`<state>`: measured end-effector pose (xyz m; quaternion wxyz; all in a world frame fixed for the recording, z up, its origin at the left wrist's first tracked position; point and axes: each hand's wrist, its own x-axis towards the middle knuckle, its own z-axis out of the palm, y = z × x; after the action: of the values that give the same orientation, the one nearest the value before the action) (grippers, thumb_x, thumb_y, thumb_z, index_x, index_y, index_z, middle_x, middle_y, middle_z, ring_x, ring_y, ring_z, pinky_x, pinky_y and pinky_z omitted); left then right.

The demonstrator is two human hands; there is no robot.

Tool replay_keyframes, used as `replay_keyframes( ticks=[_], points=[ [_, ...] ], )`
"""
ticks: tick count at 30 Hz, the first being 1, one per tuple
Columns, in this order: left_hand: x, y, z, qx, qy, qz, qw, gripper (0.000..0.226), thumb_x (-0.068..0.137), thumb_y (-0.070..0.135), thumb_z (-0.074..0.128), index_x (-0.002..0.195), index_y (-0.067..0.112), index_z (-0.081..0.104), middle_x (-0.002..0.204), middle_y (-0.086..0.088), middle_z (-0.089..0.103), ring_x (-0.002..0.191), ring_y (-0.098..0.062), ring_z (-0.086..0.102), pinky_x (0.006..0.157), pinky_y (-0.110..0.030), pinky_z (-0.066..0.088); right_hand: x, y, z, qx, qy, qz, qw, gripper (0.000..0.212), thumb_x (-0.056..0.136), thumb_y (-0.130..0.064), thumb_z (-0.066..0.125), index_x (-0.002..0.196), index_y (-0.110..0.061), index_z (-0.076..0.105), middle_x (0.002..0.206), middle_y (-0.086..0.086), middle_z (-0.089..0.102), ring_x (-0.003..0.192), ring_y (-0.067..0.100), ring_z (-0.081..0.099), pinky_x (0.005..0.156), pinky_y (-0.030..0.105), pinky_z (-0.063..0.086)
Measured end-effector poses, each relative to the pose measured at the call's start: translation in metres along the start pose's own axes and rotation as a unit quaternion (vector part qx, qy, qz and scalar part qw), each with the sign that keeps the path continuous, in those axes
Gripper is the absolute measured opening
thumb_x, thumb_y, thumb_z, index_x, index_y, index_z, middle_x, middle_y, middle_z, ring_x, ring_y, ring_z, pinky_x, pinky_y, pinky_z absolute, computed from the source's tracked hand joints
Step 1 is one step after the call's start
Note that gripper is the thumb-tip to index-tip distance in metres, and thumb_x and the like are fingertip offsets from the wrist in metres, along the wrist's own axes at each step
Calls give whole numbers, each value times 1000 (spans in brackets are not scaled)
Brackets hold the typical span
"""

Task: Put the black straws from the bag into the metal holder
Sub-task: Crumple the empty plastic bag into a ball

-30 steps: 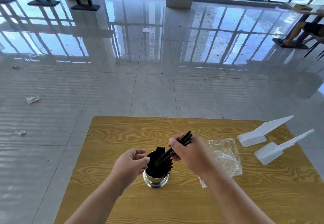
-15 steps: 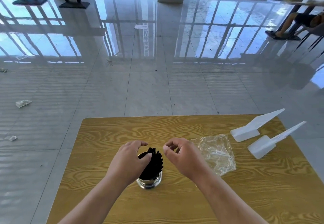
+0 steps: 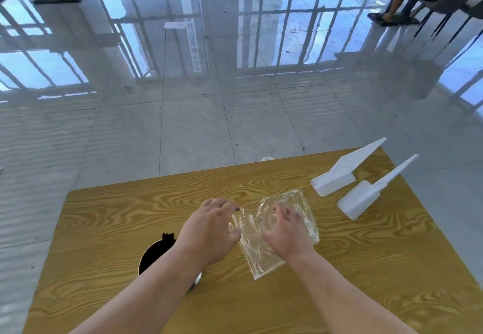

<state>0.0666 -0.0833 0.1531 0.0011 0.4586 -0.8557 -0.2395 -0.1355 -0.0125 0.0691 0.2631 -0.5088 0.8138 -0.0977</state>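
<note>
metal holder (image 3: 198,279) sits just left of the bag (image 3: 261,258) and a bit nearer me, half hidden by my left forearm. it's packed with black straws (image 3: 156,251), a few tips poking over the rim. the bag is clear crinkly plastic lying flat on the wooden table (image 3: 109,218), grain showing through it. left hand (image 3: 209,229) is at the bag's left edge, fingers loosely bent, can't tell if it's pinching. right hand (image 3: 287,232) rests on the bag, fingers spread. two white scoops (image 3: 337,179) lie right of the bag.

On table (image 3: 104,216): holder (image 3: 143,260) with straws (image 3: 168,237) in it lower centre-left, bag (image 3: 261,252) right of it, two scoops (image 3: 337,177) further right.
</note>
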Motion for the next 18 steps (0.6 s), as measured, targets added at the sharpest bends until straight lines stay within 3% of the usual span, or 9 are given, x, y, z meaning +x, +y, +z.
replay_keyframes(
  ticks=[5, 9, 12, 14, 16, 18],
  points=[
    [29, 22, 36, 28, -58, 4, 998, 56, 94, 47, 58, 147, 31, 48, 151, 11, 49, 143, -15, 37, 118, -32, 35, 22, 35, 11, -88, -97, 52, 990, 115, 90, -65, 68, 169, -19, -1, 175, 19, 18, 162, 42, 16, 130, 58, 24],
    [40, 36, 58, 50, -91, 7, 995, 60, 94, 48, 56, 151, 30, 45, 155, 9, 46, 146, -17, 35, 120, -32, 33, 28, 52, 24, -118, -145, 57, 981, 120, 89, -69, 70, 170, -20, -4, 177, 20, 10, 162, 46, 13, 128, 60, 25],
    [42, 43, 67, 52, -104, 1, 993, 61, 94, 48, 57, 150, 30, 44, 155, 10, 45, 146, -17, 35, 119, -32, 33, 25, 60, 31, -182, -136, 29, 973, 104, 96, -63, 64, 169, -16, 7, 175, 22, 14, 160, 48, 16, 125, 59, 29],
    [42, 47, 70, 54, -113, -2, 992, 61, 93, 50, 57, 150, 30, 44, 155, 9, 45, 145, -16, 36, 119, -32, 34, 22, 64, 31, -192, -125, 27, 973, 84, 101, -54, 61, 164, -14, 22, 169, 23, 26, 153, 46, 30, 119, 56, 39],
    [41, 52, 72, 55, -122, -5, 991, 62, 94, 50, 57, 151, 30, 43, 155, 9, 44, 145, -17, 37, 119, -34, 35, 19, 67, 30, -167, -100, 24, 981, 44, 105, -30, 52, 146, -14, 45, 152, 19, 48, 132, 39, 50, 107, 48, 49],
    [39, 55, 75, 51, -131, -7, 990, 63, 93, 49, 57, 151, 31, 41, 155, 9, 43, 145, -17, 36, 119, -35, 36, 17, 67, 25, -106, -92, 32, 990, 26, 102, -13, 42, 122, -15, 58, 129, 13, 62, 110, 31, 61, 91, 42, 55]
  ],
)
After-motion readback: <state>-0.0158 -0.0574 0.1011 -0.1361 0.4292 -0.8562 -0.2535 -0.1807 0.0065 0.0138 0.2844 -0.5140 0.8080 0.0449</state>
